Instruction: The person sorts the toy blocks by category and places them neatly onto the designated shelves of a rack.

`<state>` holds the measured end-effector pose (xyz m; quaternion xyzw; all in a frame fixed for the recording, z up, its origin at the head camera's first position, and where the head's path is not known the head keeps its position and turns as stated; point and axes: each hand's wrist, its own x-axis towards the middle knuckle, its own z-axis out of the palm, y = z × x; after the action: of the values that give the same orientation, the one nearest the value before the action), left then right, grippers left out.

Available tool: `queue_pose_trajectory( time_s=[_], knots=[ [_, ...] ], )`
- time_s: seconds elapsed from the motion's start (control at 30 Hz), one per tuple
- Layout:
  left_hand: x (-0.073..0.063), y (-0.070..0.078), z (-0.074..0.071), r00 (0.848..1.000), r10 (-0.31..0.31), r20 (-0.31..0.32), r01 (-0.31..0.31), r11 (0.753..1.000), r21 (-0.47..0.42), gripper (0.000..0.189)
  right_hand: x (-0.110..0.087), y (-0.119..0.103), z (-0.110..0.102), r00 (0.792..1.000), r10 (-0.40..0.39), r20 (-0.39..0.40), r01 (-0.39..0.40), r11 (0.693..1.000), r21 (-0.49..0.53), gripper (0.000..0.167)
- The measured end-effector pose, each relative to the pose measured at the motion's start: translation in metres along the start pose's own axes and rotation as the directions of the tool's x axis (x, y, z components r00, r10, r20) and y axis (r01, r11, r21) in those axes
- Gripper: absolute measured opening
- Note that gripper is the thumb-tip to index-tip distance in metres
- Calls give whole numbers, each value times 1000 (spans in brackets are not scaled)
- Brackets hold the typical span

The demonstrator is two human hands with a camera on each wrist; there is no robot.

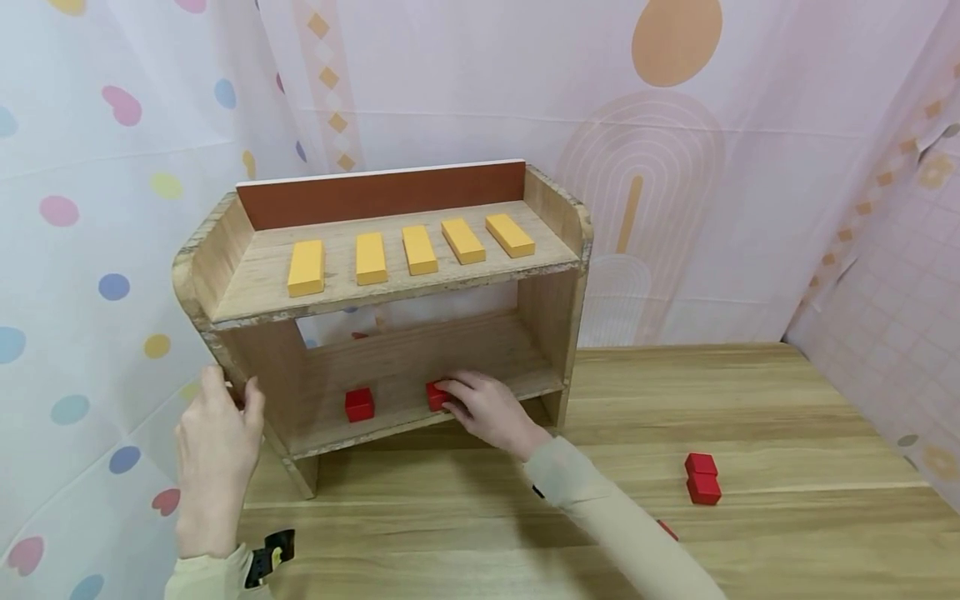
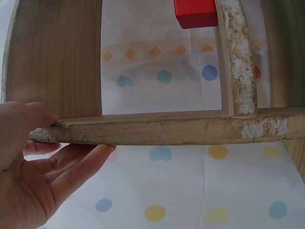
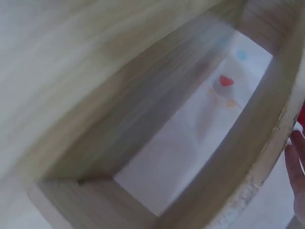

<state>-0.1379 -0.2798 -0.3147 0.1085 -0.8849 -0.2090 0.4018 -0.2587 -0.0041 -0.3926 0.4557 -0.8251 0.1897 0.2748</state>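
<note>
My left hand [image 1: 217, 458] grips the left side panel of a small wooden shelf [image 1: 558, 212]; in the left wrist view the thumb lies inside the panel's edge and the fingers outside. On the lower board, my right hand [image 1: 491, 412] pinches a red block [image 1: 436, 397] near the front edge, partly covered by the fingers. To its left sits another red block [image 1: 359, 405]. Blurred at the right wrist view's right border, only a few fingers [image 3: 296, 171] and a sliver of red show.
Several yellow blocks [image 1: 420, 250] lie in a row on the upper board. Two red blocks [image 1: 702, 488] touch on the wooden table [image 1: 787, 417] at right. A red piece [image 1: 667, 530] peeks out beside the right sleeve. Patterned cloth [image 1: 480, 75] hangs behind the shelf.
</note>
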Motion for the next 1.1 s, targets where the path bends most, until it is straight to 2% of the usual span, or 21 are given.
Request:
queue_pose_trajectory(
  time_s=[0.07,0.13,0.27,0.4,0.93,1.1],
  knots=[
    [0,0,0,1000,1,-3,-1,1000,-1,23,-3,0,1,994,-94,-51,86,986,-146,26],
    [0,0,0,1000,-1,-7,1,1000,-2,24,-7,0,1,984,-159,-84,133,958,-253,26],
    [-1,0,0,1000,3,-15,-3,1000,-6,24,-12,-1,1,970,-222,-98,174,919,-353,25],
    [0,0,0,1000,9,-13,-9,1000,-5,23,-13,-2,3,970,-230,-81,187,913,-362,28],
    [-1,0,1,1000,10,-22,-10,1000,-6,23,2,-17,19,986,-168,15,161,914,-373,39],
    [-1,1,1,1000,1,-20,-1,1000,-6,24,7,-23,23,988,-144,57,155,905,-396,41]
  ],
)
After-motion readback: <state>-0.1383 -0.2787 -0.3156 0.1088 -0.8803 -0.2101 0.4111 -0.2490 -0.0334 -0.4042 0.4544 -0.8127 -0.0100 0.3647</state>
